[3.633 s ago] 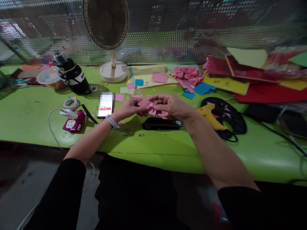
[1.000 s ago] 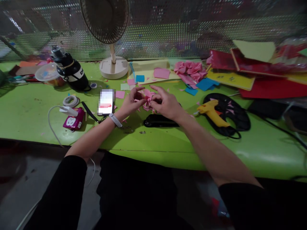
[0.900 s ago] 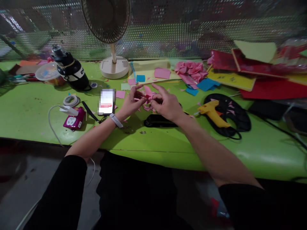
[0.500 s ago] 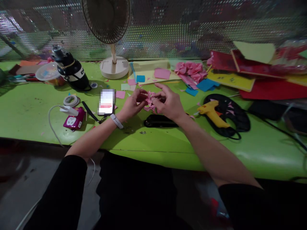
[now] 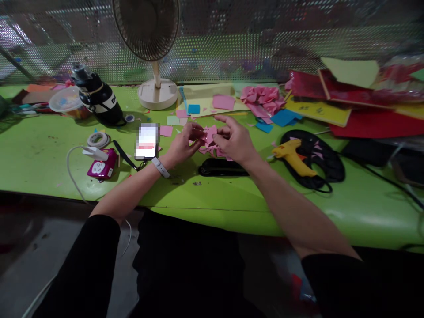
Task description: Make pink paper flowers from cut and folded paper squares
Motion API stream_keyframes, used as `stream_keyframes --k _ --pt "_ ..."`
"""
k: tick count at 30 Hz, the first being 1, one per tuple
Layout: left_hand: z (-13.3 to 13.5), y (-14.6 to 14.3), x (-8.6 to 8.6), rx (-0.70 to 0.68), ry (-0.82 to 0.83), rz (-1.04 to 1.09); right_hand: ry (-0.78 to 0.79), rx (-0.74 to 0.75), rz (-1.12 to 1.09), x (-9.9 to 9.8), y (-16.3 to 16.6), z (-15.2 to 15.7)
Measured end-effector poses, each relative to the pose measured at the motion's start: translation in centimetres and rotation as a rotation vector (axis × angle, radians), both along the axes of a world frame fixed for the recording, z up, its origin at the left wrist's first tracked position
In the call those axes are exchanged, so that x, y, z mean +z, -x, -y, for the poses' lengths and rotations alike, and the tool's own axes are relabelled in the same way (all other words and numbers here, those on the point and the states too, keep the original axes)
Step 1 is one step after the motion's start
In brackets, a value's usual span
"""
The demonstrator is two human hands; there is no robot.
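Between my two hands is a small cut pink paper piece (image 5: 210, 134), its edges curled or notched. My left hand (image 5: 187, 143) pinches its left side between thumb and fingers. My right hand (image 5: 234, 140) grips the right side with thumb and bent fingers, its index finger stretched out above. More pink paper bits (image 5: 215, 152) lie just under the hands. A black stapler-like tool (image 5: 221, 168) rests on the table below them, partly covered by my right wrist.
A phone (image 5: 146, 141), a purple power socket (image 5: 103, 163) and a tape roll (image 5: 98, 139) lie left. Behind stand a fan (image 5: 157, 95) and a black bottle (image 5: 101, 99). Rightward are a yellow glue gun (image 5: 294, 157), crumpled pink paper (image 5: 264, 99) and red sheets (image 5: 374, 121).
The pink paper between my hands has turned, so a flatter, broader face now shows. My right fingers have shifted slightly; my left hand stays nearly where it was.
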State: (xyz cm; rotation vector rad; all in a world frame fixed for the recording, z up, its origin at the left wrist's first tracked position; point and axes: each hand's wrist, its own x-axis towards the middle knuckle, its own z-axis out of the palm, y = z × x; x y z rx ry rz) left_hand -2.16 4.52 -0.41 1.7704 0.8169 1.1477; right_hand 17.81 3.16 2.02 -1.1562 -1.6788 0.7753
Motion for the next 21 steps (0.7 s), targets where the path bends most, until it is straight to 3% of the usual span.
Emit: stream_keyframes --k 6,11,21 --pt "-0.7 0.3 0.1 -0.099 0.215 0.251 0.199 0.079 -0.178 0.5 0.0 -0.1" --pt "-0.9 0.6 0.0 -0.137 0.377 0.36 0.207 0.143 -0.233 1.0 0.1 0.2" --pt "-0.7 0.6 0.2 -0.165 0.513 0.489 0.234 0.162 -0.277 1.4 0.3 0.5"
